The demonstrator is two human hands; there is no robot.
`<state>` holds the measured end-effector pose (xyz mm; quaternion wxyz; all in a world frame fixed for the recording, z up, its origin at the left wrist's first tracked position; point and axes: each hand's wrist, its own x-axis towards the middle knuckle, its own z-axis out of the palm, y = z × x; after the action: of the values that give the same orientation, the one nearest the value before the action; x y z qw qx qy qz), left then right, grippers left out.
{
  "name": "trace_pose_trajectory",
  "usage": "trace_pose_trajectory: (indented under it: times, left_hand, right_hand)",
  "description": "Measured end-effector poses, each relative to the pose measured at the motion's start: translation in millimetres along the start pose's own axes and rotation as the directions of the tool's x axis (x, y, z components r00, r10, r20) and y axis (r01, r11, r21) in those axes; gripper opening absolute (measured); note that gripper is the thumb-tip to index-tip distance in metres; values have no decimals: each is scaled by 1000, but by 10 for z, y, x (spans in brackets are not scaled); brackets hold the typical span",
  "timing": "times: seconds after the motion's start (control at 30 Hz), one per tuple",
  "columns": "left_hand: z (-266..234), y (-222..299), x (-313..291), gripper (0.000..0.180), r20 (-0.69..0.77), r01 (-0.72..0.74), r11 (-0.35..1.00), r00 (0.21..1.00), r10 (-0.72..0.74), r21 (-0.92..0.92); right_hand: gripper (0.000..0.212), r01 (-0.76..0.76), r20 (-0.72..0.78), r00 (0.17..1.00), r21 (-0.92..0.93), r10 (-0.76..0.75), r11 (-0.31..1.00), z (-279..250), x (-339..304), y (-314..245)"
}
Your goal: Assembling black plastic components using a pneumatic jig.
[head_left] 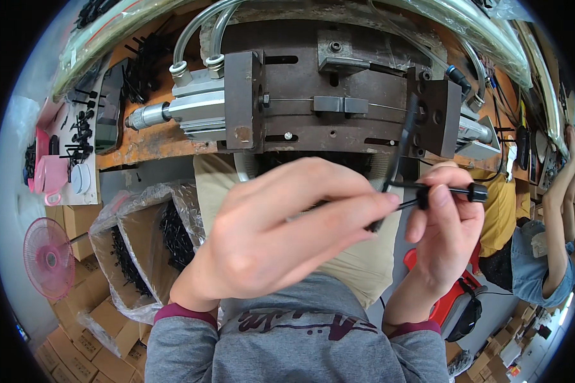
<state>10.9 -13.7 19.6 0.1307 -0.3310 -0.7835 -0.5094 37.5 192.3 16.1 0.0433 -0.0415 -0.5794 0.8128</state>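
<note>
In front of the machine, my two hands work close together. My left hand [281, 223] is closed, thumb and fingers pinched round a long, slim black tool [404, 140] that points up toward the machine; its exact kind is unclear. My right hand [447, 223] pinches a thin black rod piece with a knob-like end [477, 193] between thumb and fingers. Around my left fingertips the tool and the rod piece meet, but the fingers partly hide the contact. Behind them stands a brown metal fixture [287, 127] with two small grey blocks [340, 105] at its middle.
A silver air cylinder [198, 105] with clear hoses sits at the left of the fixture. Lower left, a plastic-lined box [131, 239] holds many black parts. A pink fan [49, 258] and pink cup [50, 175] are at far left. Another person's arm [559, 191] shows at right.
</note>
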Motion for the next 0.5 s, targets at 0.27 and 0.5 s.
trace_pose_trajectory:
  times: [0.27, 0.5]
  left_hand:
    - [110, -151, -138, 33, -19, 38, 922, 999, -33, 386]
    - [264, -208, -76, 26, 20, -14, 834, 1000, 4, 551]
  right_hand:
    - [14, 285, -192, 928, -181, -319, 941, -96, -30, 17]
    - [19, 371, -197, 842, -464, -502, 804, -46, -94, 18]
